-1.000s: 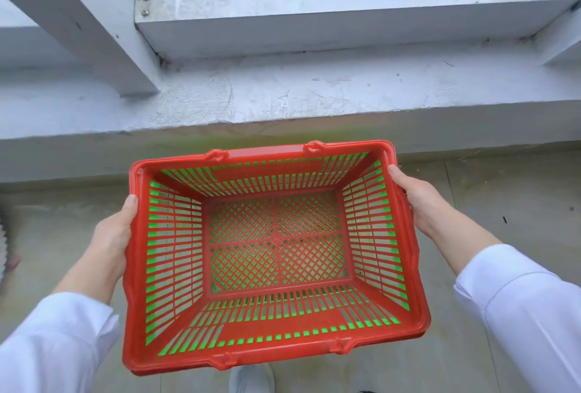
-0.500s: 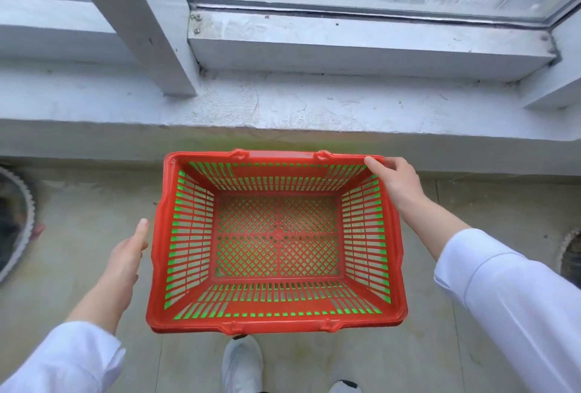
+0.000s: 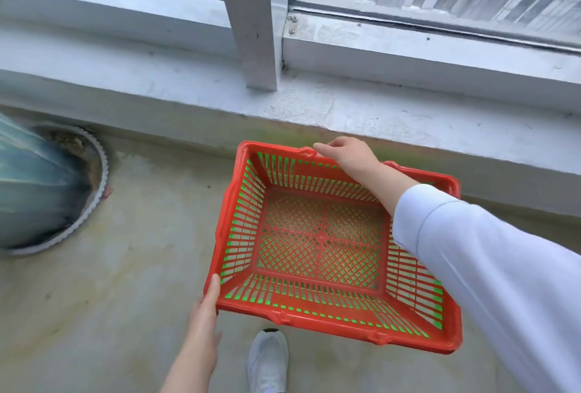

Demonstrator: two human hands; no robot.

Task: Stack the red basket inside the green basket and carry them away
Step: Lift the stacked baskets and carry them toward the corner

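The red basket (image 3: 320,235) sits nested inside the green basket (image 3: 239,226), whose green shows only through the red slots. The pair hangs tilted above the floor in front of me. My right hand (image 3: 349,153) reaches across the basket and curls over its far rim. My left hand (image 3: 206,314) is at the near left corner, thumb pressed along the rim, fingers hidden underneath.
A pale concrete window ledge (image 3: 377,109) with a white post (image 3: 251,30) runs across just beyond the baskets. At the left, a blurred blue-green pot (image 3: 34,191) stands in a scalloped tray (image 3: 101,178). My white shoe (image 3: 267,361) is on the floor below the baskets.
The view has swung left and the baskets now sit to the right, tilted. My right hand slid from the right corner to the far rim. My left hand, off the basket before, now touches the near left corner.
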